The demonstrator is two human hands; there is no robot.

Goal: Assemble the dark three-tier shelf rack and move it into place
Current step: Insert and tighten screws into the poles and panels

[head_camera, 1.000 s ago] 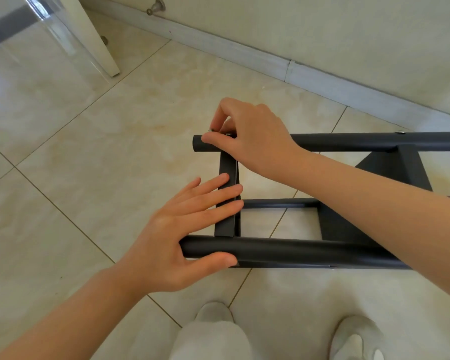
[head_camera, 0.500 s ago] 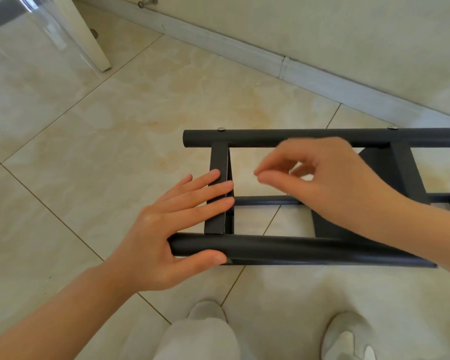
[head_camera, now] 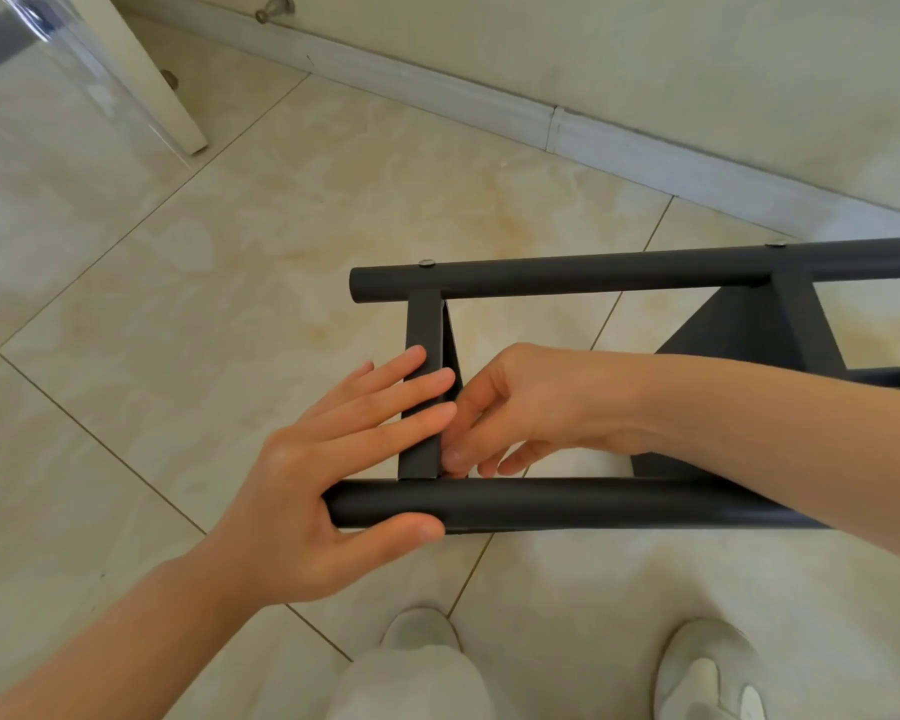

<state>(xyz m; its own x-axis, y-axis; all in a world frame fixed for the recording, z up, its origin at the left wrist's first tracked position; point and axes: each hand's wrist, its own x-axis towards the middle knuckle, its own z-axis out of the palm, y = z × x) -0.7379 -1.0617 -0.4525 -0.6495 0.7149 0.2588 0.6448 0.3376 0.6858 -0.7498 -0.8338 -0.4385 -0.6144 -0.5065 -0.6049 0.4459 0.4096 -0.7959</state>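
The dark shelf rack point(head_camera: 593, 275) lies on its side on the tiled floor, two round posts running left to right. A flat end shelf panel point(head_camera: 423, 324) joins them at the left, and a second panel point(head_camera: 796, 324) sits further right. My left hand point(head_camera: 333, 475) grips the end of the near post point(head_camera: 593, 509), thumb under it and fingers flat across the end panel. My right hand point(head_camera: 510, 407) reaches down inside the frame, fingertips at the joint of panel and near post. Whether they pinch anything is hidden. A screw head point(head_camera: 426, 262) shows on the far post.
A wall with a pale baseboard point(head_camera: 489, 111) runs behind the rack. A white furniture leg point(head_camera: 152, 80) under clear plastic stands at the upper left, and a door stop point(head_camera: 274, 7) sits on the baseboard. My two light shoes point(head_camera: 707, 667) are just below the rack.
My right hand left the screw on the far post and came down to the corner at the near post. My left hand kept its hold.
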